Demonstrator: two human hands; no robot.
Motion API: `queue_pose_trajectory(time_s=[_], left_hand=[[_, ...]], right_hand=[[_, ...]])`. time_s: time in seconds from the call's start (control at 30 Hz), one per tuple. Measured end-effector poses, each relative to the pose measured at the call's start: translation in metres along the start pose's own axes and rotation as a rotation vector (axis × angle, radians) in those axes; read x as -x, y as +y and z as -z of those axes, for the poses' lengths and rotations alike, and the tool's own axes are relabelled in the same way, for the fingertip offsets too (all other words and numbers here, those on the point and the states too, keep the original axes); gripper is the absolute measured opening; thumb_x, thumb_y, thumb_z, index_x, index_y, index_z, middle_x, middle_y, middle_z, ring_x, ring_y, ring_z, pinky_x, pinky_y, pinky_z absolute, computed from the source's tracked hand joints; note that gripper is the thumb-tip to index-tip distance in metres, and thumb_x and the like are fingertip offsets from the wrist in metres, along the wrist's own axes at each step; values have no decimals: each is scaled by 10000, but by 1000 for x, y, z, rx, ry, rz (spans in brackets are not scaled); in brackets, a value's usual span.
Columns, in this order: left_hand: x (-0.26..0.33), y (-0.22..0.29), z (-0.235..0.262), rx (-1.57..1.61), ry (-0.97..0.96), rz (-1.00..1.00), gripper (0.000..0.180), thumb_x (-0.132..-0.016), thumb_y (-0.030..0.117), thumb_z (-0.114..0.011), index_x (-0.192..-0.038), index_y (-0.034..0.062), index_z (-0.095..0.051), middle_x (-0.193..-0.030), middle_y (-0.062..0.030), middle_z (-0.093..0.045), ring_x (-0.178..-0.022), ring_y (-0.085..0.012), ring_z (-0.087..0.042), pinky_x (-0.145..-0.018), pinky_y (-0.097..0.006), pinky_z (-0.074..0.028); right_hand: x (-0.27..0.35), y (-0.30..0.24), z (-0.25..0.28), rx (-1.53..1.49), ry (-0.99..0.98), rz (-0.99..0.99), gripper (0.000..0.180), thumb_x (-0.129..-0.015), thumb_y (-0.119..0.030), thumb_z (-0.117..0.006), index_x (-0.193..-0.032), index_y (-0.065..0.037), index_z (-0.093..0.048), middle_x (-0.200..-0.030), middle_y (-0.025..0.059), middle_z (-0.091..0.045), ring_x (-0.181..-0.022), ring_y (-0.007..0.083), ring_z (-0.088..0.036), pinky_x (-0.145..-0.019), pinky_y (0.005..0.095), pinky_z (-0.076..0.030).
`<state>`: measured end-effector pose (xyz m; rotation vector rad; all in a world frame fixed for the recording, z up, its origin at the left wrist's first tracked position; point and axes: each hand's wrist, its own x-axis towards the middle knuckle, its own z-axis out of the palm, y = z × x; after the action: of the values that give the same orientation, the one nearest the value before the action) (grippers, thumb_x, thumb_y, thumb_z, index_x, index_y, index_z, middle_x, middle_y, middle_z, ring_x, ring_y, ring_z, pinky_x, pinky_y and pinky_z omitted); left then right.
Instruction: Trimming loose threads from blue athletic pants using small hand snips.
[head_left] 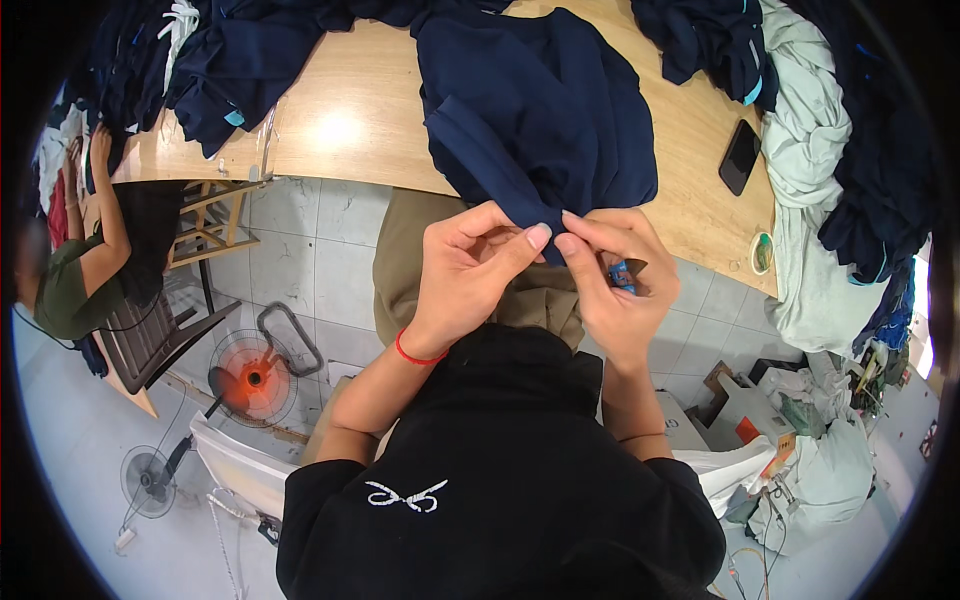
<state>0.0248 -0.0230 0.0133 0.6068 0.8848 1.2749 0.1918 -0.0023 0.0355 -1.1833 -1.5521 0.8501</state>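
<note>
Pinching a folded edge of a navy garment [540,110] between thumb and forefinger, the left hand [465,265] is gripping the cloth just where it is hanging off the bench [350,120], apparently so that the edge is staying taut and close to the eyes. Just right of those fingers, the right hand [615,275] is meeting them tip to tip on the same fold, while its lower fingers are curling around a small blue tool [622,275], clenched against the palm; most of the tool is being hidden by the hand, so its kind cannot be told. The bulk of the garment is lying above the fingers on the wooden bench, spread in a loose heap, presumably to take its weight off the hands. Further right of the fingers, a black phone [740,157] is resting flat on the bench near a pale green pile of cloth [805,130]. Far to the left, another person's arm [108,200] is reaching toward dark fabric at the bench's end; what it is doing is too small to make out.
</note>
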Motion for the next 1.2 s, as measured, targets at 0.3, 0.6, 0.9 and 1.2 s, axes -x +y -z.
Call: queue_pose_trajectory(time_s=[0.3,0.6,0.9,1.2], left_hand=[[2,-5,7,-209,58,-65,119,-1002,8,-760,-897,-47,-744,-784,44,-652,-742,0,-534,-613,-192,-397],[1,-8,18,-128,26,93,229,-996,73,-789,-812,27,-662,-743,44,-653,-691,3,-545,-612,-193,-405],[-2,3,18,-9,64,179,123,-1015,101,-769,-936,24,-714,-825,12,-705,-759,-34,-628,-704,-207,-476],[-2,11,19,39,34,229,133,-1026,118,-761,-941,25,-719,-828,33,-672,-763,-15,-572,-691,-197,-446]], right_hand=[[5,5,-8,-81,-69,-188,77,-949,47,-746,-932,-11,-698,-905,22,-659,-677,39,-525,-573,222,-389],[8,5,-4,-390,-137,-454,54,-1045,-26,-632,-997,-20,-610,-923,12,-619,-739,49,-498,-679,226,-434],[17,9,6,-217,-157,-407,120,-1049,-94,-606,-1119,-2,-573,-924,80,-614,-782,121,-541,-735,300,-462],[9,0,3,8,-252,-225,242,-904,-111,-852,-990,1,-656,-794,88,-729,-679,128,-655,-640,268,-502]])
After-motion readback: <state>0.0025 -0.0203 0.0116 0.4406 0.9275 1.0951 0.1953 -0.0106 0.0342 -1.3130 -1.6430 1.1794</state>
